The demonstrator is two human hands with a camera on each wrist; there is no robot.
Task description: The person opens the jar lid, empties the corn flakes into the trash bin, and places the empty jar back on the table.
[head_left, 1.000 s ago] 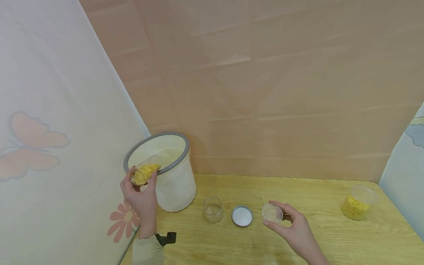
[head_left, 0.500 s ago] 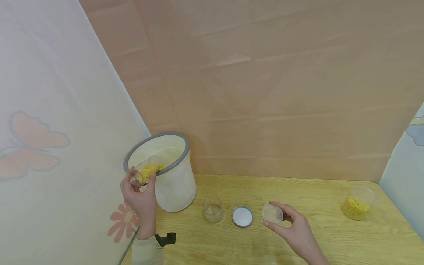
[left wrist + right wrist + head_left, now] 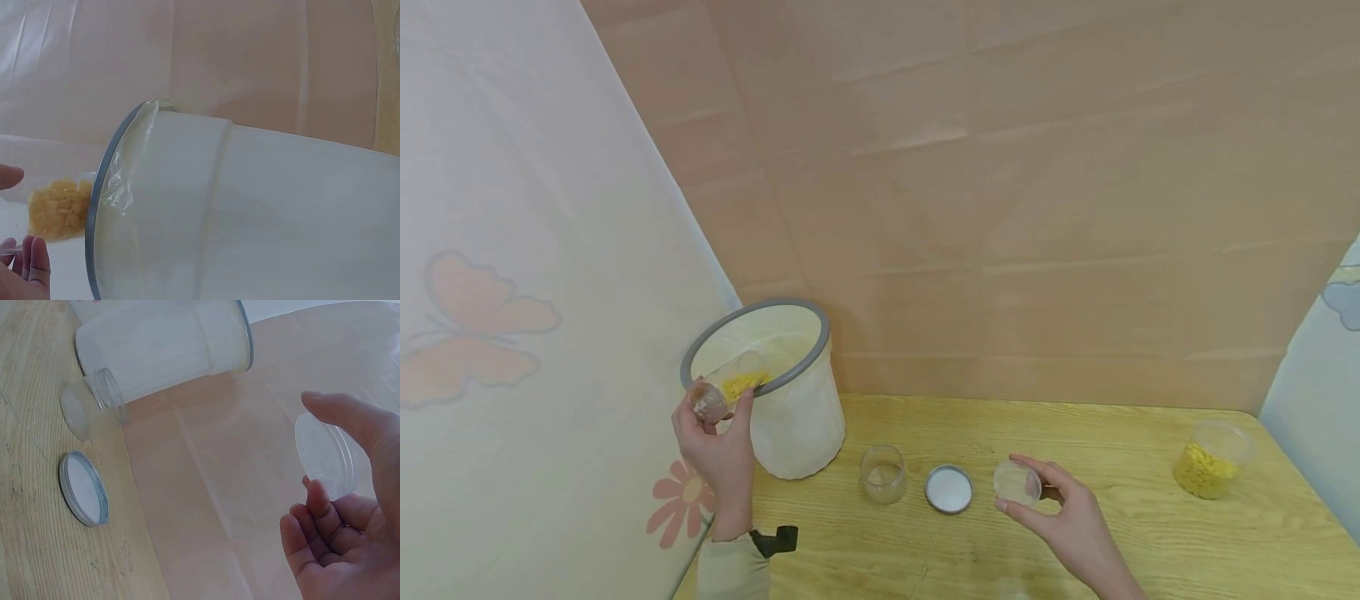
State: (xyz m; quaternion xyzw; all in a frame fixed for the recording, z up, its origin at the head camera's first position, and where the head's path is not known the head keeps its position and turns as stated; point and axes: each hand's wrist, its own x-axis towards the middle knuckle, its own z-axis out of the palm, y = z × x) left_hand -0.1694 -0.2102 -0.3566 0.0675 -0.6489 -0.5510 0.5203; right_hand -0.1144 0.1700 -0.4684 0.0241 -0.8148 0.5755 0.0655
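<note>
Currently, left hand (image 3: pixel 718 450) grasps the cup (image 3: pixel 709 402), tilted, between thumb and fingers; base nearest the wrist, mouth end reaching past the fingertips to the rim of the bin (image 3: pixel 801 433). Yellow flakes (image 3: pixel 742 385) lie inside. Right hand (image 3: pixel 1067 510) pinches the lid (image 3: pixel 1015 483) by opposite edges.

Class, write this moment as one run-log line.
Left grip: clear container of yellow flakes, tilted into bin; Right grip: clear lid; Table: upright jar, grey-rimmed lid
</note>
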